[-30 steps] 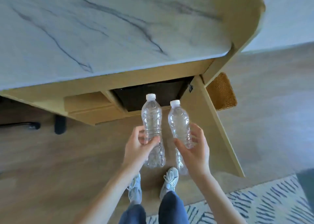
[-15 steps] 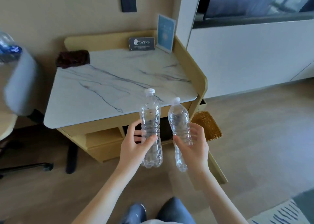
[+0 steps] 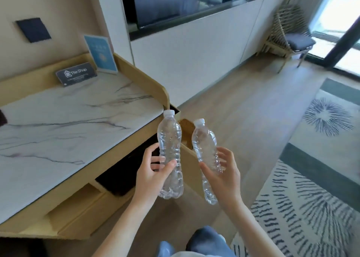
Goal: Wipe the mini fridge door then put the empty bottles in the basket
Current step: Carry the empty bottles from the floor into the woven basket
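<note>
Both bottles now sit right of the desk [image 3: 81, 120], left hand [image 3: 153, 176] clamped on one bottle [image 3: 169, 140], right hand [image 3: 224, 176] on another [image 3: 204, 143].

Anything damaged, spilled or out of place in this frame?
Only the bottles stand out. The bottle in the left hand and the bottle in the right hand are crumpled and dented, both capped and seemingly empty. No spill shows. The woven basket is mostly hidden behind them, beside the marble-topped desk.
</note>
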